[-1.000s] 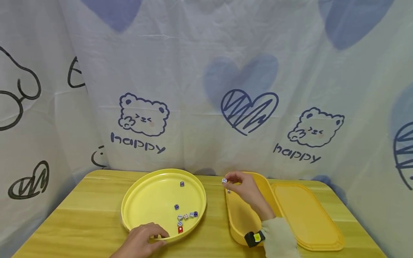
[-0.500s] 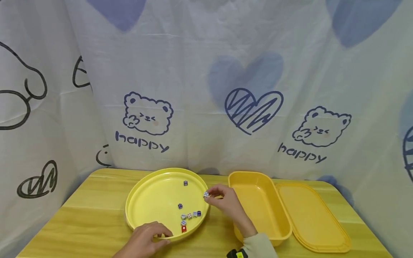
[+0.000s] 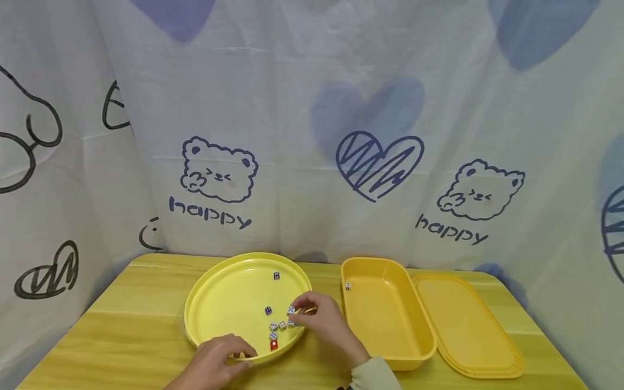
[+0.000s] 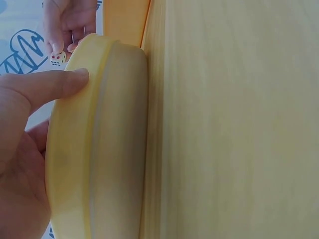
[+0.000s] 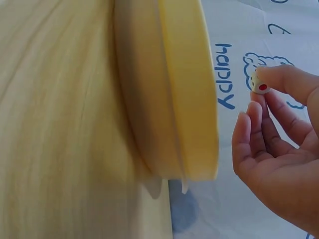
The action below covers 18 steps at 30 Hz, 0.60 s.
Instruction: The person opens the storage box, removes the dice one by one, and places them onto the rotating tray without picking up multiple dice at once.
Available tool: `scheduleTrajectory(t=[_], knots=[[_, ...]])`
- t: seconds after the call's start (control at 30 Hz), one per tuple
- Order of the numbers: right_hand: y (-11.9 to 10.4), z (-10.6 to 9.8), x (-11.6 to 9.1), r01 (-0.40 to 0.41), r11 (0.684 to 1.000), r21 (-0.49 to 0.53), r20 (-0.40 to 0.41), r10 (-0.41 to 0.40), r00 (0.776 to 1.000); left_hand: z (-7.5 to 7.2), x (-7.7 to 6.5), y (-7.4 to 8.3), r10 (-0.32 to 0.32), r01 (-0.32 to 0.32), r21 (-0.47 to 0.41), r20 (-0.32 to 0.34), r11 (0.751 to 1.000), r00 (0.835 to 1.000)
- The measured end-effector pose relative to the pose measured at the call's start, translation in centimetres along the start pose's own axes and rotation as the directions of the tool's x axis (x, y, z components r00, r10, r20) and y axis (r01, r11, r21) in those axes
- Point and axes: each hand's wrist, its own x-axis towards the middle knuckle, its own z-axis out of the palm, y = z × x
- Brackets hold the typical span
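Observation:
My left hand [image 3: 216,357] grips the near rim of a round yellow tray [image 3: 226,303], its thumb [image 4: 70,83] on the outer wall and the fingers over the inside. Between thumb and fingertip my right hand [image 3: 324,319] pinches a white die [image 5: 260,85], held above the tray's right side. Several dice lie in the tray: a dark blue die [image 3: 276,275] toward the back, another blue die [image 3: 268,310] near the middle, a red die [image 3: 274,345] by the near rim, and white dice [image 3: 273,326] clustered beside it. The right fingers partly cover that cluster.
Right of the tray stands a deep orange-yellow box [image 3: 380,314], one white die [image 3: 348,286] at its back left. A flat yellow lid [image 3: 470,325] lies beside the box on the wood-grain table [image 3: 117,319]. A printed curtain [image 3: 292,162] hangs behind.
My right hand has carried the white die leftward from above the box, past the tray's right rim, to above the tray. The left hand keeps its hold on the tray.

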Motion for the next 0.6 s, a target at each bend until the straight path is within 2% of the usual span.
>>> scheduleTrajectory(t=[0.27, 0.6], knots=[[0.42, 0.28, 0.01, 0.023, 1.000, -0.019, 0.049, -0.022, 0.999, -0.27, 0.18, 0.15, -0.052, 0.053, -0.016, 0.029, 0.998, 0.998], [0.04, 0.31, -0.22, 0.026, 0.999, -0.031, 0.071, -0.024, 0.997, -0.41, 0.22, 0.06, -0.063, 0.064, -0.025, 0.048, 0.998, 0.997]])
